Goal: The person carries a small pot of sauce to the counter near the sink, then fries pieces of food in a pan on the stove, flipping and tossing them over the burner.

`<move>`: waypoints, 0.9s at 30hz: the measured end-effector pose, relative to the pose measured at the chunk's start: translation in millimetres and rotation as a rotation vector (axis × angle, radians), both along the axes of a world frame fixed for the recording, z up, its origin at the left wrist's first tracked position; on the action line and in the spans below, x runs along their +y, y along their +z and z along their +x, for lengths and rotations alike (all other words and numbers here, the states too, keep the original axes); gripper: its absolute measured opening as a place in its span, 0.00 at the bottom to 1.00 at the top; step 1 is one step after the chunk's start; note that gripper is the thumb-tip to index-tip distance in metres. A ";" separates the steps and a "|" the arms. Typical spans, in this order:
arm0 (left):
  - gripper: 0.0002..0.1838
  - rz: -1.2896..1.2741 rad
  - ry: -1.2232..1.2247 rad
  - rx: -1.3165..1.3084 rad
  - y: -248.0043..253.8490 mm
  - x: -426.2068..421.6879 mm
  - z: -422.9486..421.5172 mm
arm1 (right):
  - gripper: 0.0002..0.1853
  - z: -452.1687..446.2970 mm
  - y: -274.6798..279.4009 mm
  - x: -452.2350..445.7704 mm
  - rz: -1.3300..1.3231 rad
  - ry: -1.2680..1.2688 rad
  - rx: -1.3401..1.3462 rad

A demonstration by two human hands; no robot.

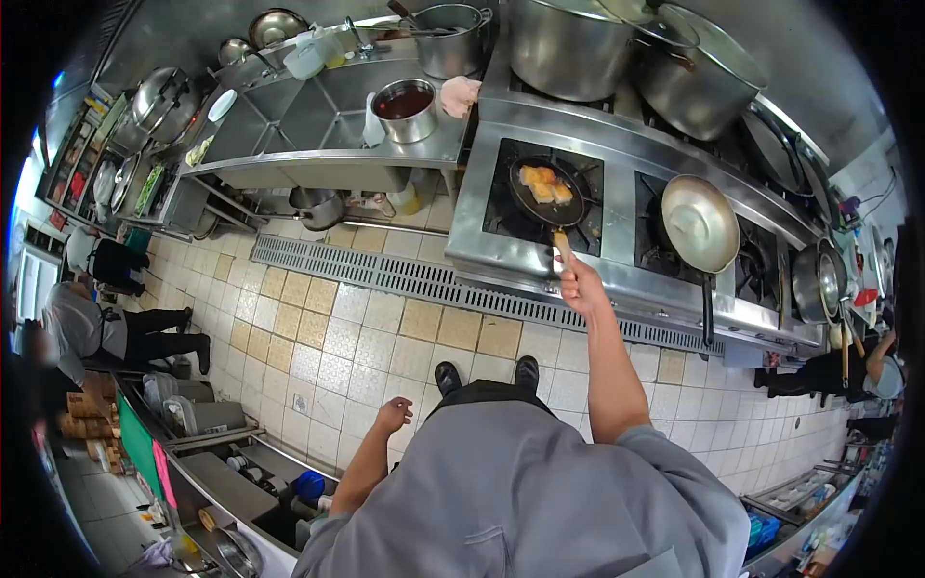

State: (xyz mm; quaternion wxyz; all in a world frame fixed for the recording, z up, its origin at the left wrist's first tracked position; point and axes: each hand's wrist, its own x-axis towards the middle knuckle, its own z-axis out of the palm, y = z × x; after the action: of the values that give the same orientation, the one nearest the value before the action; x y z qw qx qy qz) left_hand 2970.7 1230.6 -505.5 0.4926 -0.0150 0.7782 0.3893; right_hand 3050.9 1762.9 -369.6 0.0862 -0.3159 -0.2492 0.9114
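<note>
My right hand is wrapped around the pale handle of a small dark frying pan, which sits over the left burner of the stove. Several golden-brown pieces of food lie in the pan, close together. My left hand hangs low beside my body, above the tiled floor; its fingers are loosely bent, somewhat apart, and hold nothing. A larger, pale metal pan rests on the neighbouring burner, its dark handle reaching past the stove's front edge.
Large stockpots stand behind the stove. Left of it, a pot of dark red liquid and a pinkish cloth rest beside the sink. A floor grate runs along the front. Other people stand at left and right.
</note>
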 end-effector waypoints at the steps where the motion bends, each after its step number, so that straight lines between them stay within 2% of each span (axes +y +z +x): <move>1: 0.11 0.007 0.009 -0.009 0.0 -3.3 0.5 | 0.17 2.3 -2.0 -0.2 -0.016 0.020 0.016; 4: 0.11 -0.075 -0.007 -0.037 22.0 0.0 -6.1 | 0.17 7.9 -2.3 7.8 -0.044 0.055 0.046; 11: 0.12 -0.059 0.020 -0.028 24.0 7.5 -23.6 | 0.15 -0.6 -7.7 -4.4 0.291 0.008 -0.130; 15: 0.12 -0.039 -0.037 -0.014 31.7 25.0 -24.4 | 0.15 -7.5 -20.4 -15.9 0.278 -0.052 -0.170; 18: 0.13 -0.045 -0.074 0.014 32.0 35.3 -23.3 | 0.23 -4.5 -29.0 -17.1 0.156 -0.059 -0.280; 22: 0.13 -0.036 -0.052 0.015 32.9 43.4 -23.0 | 0.28 18.1 -46.2 -20.9 0.011 0.041 -0.091; 25: 0.13 -0.031 -0.018 0.007 27.9 40.3 -19.5 | 0.32 40.1 -58.5 -34.4 -0.054 -0.035 -0.142; 27: 0.13 -0.041 -0.006 -0.008 24.8 36.3 -15.3 | 0.34 67.1 -104.2 -39.5 0.138 0.122 -0.345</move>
State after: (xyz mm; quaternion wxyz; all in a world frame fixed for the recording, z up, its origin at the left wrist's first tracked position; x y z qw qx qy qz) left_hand 2955.4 1266.9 -480.7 0.4966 -0.0243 0.7840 0.3717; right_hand 3118.0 1723.3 -473.8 0.0083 -0.4453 -0.3407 0.8280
